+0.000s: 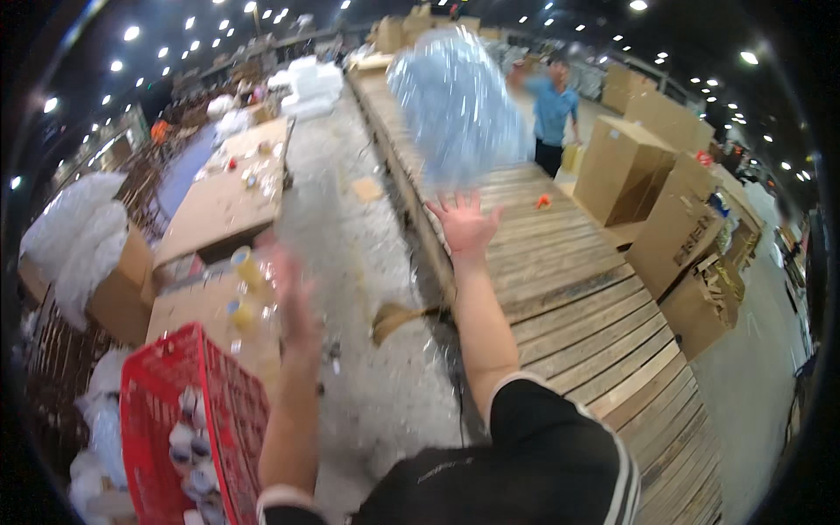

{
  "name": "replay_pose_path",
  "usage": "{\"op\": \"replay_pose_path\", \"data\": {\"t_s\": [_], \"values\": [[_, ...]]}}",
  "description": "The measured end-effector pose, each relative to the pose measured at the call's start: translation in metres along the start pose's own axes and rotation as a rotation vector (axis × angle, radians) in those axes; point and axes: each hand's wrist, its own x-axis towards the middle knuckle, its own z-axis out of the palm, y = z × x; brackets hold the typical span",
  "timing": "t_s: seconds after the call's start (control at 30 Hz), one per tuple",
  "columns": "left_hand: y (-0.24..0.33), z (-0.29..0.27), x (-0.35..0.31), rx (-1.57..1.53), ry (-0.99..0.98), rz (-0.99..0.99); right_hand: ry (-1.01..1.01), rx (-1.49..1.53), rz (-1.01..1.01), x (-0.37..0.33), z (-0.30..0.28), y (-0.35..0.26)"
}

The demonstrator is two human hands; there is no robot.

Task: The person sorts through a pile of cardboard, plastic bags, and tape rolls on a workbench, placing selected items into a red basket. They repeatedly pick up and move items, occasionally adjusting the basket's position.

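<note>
A big clear plastic bag [455, 109], its bluish contents blurred, is up above the wooden slatted platform [560, 306]. Just below its lower end is my right hand [468, 223], palm forward and fingers spread; whether the fingertips touch the bag is hard to tell. My left hand [296, 297] is raised on the other side of the walkway, smeared by motion, its fingers looking stretched out and nothing showing in it. Nearest to it are yellowish tape rolls [248, 267] on a cardboard-covered table [214, 311].
At lower left stands a red plastic crate [206, 385] with several rolls inside. A person in a blue shirt [551, 109] stands beyond the platform. Large cardboard boxes [617, 171] line its right side. A small orange-red thing [543, 201] lies on the slats. White packs [311, 83] are stacked far ahead.
</note>
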Motion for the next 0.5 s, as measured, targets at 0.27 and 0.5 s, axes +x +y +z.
{"op": "replay_pose_path", "data": {"t_s": [0.27,0.5], "values": [[-0.129,-0.018,-0.267,-0.165,0.111,-0.670,-0.097,-0.435,0.852,-0.242,-0.117,0.189],[-0.153,-0.113,-0.368,-0.387,0.212,-0.661,-0.180,-1.244,0.609,-0.368,-0.005,0.327]]}}
